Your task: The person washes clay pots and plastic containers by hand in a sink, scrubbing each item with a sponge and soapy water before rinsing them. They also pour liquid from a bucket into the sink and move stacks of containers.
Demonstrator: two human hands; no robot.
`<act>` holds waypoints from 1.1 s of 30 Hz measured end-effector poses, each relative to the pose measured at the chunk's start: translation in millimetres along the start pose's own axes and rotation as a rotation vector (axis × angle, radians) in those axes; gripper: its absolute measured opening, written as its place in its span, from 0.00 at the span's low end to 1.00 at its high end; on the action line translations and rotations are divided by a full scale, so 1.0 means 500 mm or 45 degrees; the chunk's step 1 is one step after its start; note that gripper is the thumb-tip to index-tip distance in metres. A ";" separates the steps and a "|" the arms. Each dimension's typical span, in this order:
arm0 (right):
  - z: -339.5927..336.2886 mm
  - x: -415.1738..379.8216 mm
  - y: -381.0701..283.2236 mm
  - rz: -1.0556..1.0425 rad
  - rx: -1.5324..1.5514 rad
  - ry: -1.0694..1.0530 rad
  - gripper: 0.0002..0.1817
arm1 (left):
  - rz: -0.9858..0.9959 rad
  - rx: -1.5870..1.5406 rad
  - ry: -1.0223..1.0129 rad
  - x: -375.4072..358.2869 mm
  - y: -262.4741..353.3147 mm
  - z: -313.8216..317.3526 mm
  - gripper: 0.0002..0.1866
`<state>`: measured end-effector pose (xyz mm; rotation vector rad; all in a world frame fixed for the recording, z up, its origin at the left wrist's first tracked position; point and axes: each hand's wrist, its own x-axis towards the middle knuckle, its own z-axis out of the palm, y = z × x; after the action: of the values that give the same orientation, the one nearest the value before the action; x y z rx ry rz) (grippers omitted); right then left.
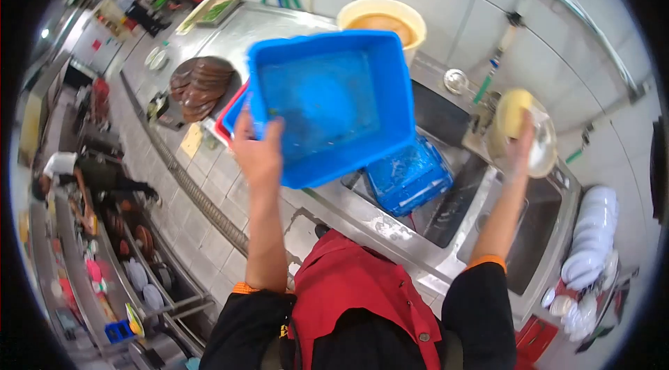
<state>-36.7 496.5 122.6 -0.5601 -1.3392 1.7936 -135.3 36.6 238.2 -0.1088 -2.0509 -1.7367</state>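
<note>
My left hand (259, 147) grips the near left rim of a blue plastic tub (331, 105), fingers closed round its edge. The tub is tilted so that its wet inside faces me, with a few small bits on its bottom. My right hand (521, 143) is closed on a yellow sponge (513, 111), over a round basin (542, 143) at the back of the sink. Part of that basin is hidden by the hand. Below the held tub, a second blue tub (410, 178) sits in the sink (456, 192).
A cream bucket (414, 25) of brownish liquid stands behind the tub. On the steel counter (258, 25) are stacked brown dishes (202, 88) and a tray of greens (214, 11). White bowls (592, 230) are stacked at right. Another person (90, 171) bends over a counter at left.
</note>
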 end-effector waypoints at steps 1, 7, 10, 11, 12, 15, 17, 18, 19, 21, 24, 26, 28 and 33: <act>0.052 -0.058 0.015 0.005 -0.085 -0.210 0.21 | 0.003 0.055 -0.092 -0.030 -0.023 0.046 0.17; 0.349 -0.249 0.239 0.026 0.003 -0.276 0.17 | 0.252 0.077 -0.466 -0.199 -0.101 0.271 0.29; 0.278 -0.216 0.258 -0.570 -1.048 -0.236 0.17 | 0.281 0.169 -0.480 -0.196 -0.115 0.256 0.28; 0.237 -0.220 0.275 -0.305 -1.231 -0.321 0.15 | 0.232 0.172 -0.494 -0.193 -0.116 0.245 0.19; 0.223 -0.231 0.283 -0.038 -1.402 -0.402 0.14 | 0.183 0.175 -0.507 -0.190 -0.118 0.234 0.11; 0.298 -0.309 0.258 -0.060 -0.800 -0.313 0.09 | 0.188 0.267 -0.584 -0.204 -0.141 0.264 0.27; 0.273 -0.287 0.292 -0.235 -0.768 -0.163 0.10 | 0.076 0.270 -0.632 -0.226 -0.122 0.247 0.29; 0.249 -0.241 0.318 -0.477 -0.923 -0.049 0.14 | 0.012 0.232 -0.647 -0.222 -0.114 0.250 0.31; 0.209 -0.221 0.348 -0.621 -1.200 -0.063 0.17 | 0.069 0.211 -0.545 -0.222 -0.112 0.247 0.35; 0.179 -0.241 0.375 -0.363 -1.213 -0.152 0.17 | 0.005 0.189 -0.568 -0.202 -0.133 0.251 0.35; 0.154 -0.349 0.402 -0.033 -0.907 -0.676 0.17 | 0.005 0.261 -0.535 -0.177 -0.204 0.270 0.35; 0.204 -0.408 0.329 0.398 -0.342 -0.931 0.18 | 0.064 0.367 -0.501 -0.161 -0.220 0.282 0.33; 0.208 -0.425 0.205 0.045 -0.453 -1.044 0.18 | -0.069 0.427 -0.768 -0.120 -0.205 0.303 0.27; 0.091 -0.350 0.205 -0.631 -0.967 -1.002 0.21 | 0.024 0.248 -0.778 0.037 -0.102 0.271 0.13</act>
<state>-5.4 317.2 22.2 0.1629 -2.4657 1.0615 -207.5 151.4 183.9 -0.6660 -2.6162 -1.6102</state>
